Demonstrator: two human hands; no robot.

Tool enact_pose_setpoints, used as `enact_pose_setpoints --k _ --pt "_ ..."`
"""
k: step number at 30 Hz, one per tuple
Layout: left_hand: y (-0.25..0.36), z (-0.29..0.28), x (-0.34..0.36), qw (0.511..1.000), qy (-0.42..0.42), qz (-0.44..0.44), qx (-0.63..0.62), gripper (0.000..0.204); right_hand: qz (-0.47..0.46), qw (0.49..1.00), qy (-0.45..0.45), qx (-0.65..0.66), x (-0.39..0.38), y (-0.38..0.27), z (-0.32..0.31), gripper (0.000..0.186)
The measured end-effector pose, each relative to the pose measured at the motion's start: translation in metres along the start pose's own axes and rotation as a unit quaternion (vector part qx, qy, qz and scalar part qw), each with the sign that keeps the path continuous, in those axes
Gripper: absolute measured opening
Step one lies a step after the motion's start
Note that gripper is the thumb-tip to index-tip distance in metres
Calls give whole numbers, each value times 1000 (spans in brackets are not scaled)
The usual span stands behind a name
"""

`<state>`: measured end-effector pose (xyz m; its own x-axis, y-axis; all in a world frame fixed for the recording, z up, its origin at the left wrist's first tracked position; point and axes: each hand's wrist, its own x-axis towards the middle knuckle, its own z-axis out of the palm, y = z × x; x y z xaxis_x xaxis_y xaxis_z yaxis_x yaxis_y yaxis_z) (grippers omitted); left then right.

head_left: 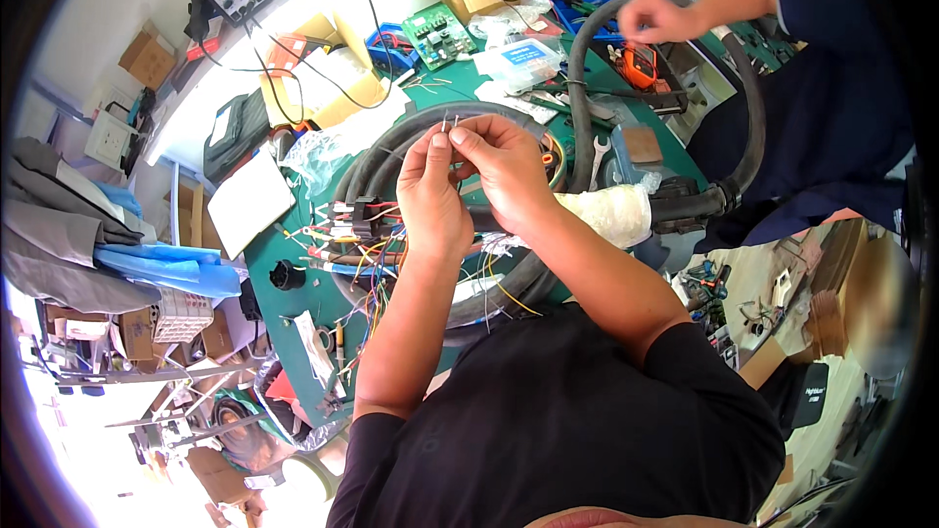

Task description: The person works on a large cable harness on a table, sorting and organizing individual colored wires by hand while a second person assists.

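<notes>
My left hand (pixel 430 191) and my right hand (pixel 504 166) meet above the middle of the bench, fingertips pinched close together. A thin, pale metal pin (pixel 444 124) sticks up from the left pinch and a similar pin (pixel 457 121) from the right; what they are attached to is hidden. Beneath my hands lies a thick black cable (pixel 367 176) in a coil. Left of my left wrist, a dark connector block (pixel 368 219) sits among loose coloured wires (pixel 377 279). Cream wrapping (pixel 611 216) covers the cable beside my right forearm.
At the right, another person's hand (pixel 657 18) is by an upright cable loop (pixel 579 88). The green bench (pixel 279 308) bears a circuit board (pixel 437 36), an open carton (pixel 337 68), a wrench (pixel 600 158) and a round black part (pixel 287 275).
</notes>
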<state>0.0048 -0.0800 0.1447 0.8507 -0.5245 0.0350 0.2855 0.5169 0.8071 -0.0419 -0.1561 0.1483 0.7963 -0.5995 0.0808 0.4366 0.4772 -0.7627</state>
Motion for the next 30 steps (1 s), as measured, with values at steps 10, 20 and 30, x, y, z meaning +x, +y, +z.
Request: enact_pose_setpoints --k 10,20,30 --pt "-1 -3 1 999 -21 10 24 19 10 1000 -18 -20 0 -6 -4 11" --pt "-1 0 -2 999 -22 10 35 19 16 1000 -10 -18 0 -6 -8 12" --pt "-2 -3 -2 999 -40 18 19 16 -7 1000 -1 -6 -8 -2 -11 12"
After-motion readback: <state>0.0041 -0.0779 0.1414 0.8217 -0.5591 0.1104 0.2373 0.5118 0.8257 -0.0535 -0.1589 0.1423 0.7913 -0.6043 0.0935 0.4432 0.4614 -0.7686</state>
